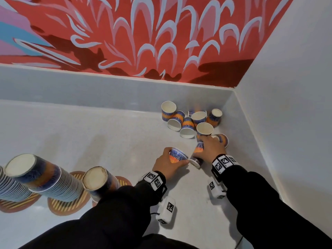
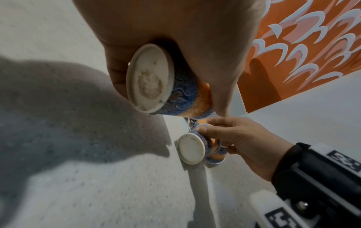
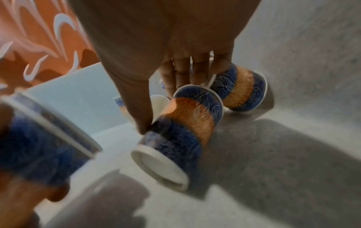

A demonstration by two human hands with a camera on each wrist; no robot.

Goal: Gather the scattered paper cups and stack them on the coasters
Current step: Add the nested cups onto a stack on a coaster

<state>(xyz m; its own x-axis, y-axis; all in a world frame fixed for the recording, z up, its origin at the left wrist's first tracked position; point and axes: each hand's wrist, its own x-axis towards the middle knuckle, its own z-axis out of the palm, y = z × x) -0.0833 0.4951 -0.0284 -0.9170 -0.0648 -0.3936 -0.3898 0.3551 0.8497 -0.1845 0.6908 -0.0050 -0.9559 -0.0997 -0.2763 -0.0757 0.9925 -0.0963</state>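
Paper cups with blue and orange bands lie scattered (image 1: 188,121) in the far right corner of the white counter. My left hand (image 1: 175,158) grips one cup (image 1: 177,155) tilted just above the counter; its base (image 2: 150,78) faces the left wrist camera. My right hand (image 1: 199,150) pinches a cup lying on its side (image 1: 198,153) (image 3: 181,131), with its base (image 2: 191,148) toward me. Another cup (image 3: 240,91) lies right behind that one. Tall stacks of upside-down cups (image 1: 45,178) (image 1: 97,182) stand on striped round coasters (image 1: 68,207) at the near left.
A white side wall (image 1: 287,105) closes the counter on the right. A low white ledge (image 1: 89,87) under a red mural runs along the back. Bare counter (image 1: 89,137) lies between the stacks and the scattered cups.
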